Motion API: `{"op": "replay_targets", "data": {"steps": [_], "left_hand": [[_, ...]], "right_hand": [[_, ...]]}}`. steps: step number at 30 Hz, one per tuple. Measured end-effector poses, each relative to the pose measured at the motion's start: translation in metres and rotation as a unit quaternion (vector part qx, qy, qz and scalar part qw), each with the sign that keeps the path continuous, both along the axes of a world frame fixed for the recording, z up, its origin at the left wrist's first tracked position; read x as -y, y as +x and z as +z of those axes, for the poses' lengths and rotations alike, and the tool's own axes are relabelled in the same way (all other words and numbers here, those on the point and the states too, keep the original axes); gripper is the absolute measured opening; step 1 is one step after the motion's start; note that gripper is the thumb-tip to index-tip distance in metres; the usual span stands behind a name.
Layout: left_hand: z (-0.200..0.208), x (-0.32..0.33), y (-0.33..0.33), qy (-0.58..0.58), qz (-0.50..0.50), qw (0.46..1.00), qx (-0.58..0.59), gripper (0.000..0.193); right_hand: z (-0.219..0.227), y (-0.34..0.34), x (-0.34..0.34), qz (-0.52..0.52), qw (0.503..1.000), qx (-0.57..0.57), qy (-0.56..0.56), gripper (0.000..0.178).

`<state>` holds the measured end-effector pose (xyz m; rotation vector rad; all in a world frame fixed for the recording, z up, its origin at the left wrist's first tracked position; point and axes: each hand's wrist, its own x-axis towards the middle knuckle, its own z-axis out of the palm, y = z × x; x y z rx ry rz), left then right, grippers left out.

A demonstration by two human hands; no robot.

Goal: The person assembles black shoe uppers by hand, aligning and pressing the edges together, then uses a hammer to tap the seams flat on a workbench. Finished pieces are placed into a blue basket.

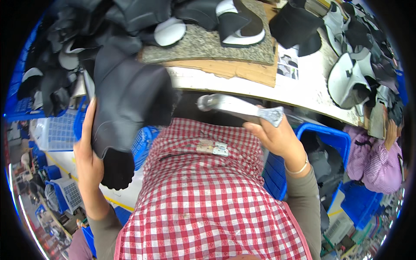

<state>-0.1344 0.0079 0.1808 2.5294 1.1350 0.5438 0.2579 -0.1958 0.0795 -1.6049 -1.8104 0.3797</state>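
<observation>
At the left, my left hand holds up a black boot upper, its index finger stretched along the side and its other fingers partly behind the material. A scalloped edge shows at the bottom of this piece, which is slightly blurred. My right hand is closed around a silver metal hammer, held in front of the table edge over my checked apron. The hammer's rounded end points left, and its flared end sits above my fingers. Beyond lies a speckled stone slab on cardboard.
More black-and-white uppers lie on the slab, with heaps of others at both sides of the white table. A blue crate stands right of me, beside a person in a purple sleeve. White baskets stand left.
</observation>
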Motion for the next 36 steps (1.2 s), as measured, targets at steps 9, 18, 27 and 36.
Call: {"op": "replay_targets", "data": {"steps": [9, 18, 27, 36], "left_hand": [[-0.082, -0.045, -0.058, -0.066, 0.115, 0.978, -0.162, 0.056], [-0.02, -0.136, 0.484, -0.109, -0.19, 0.939, 0.263, 0.06], [-0.029, -0.118, 0.539, -0.385, -0.156, 0.907, 0.064, 0.033], [0.078, -0.133, 0.31, -0.321, -0.148, 0.854, 0.383, 0.03]], "right_hand": [[-0.026, 0.01, 0.018, -0.174, 0.964, -0.171, -0.107, 0.033], [-0.038, 0.006, 0.043, -0.246, 0.921, -0.24, -0.183, 0.034], [-0.033, 0.026, 0.044, -0.281, 0.922, -0.212, -0.16, 0.035], [-0.026, 0.06, -0.106, -0.13, 0.99, 0.029, -0.046, 0.035]]}}
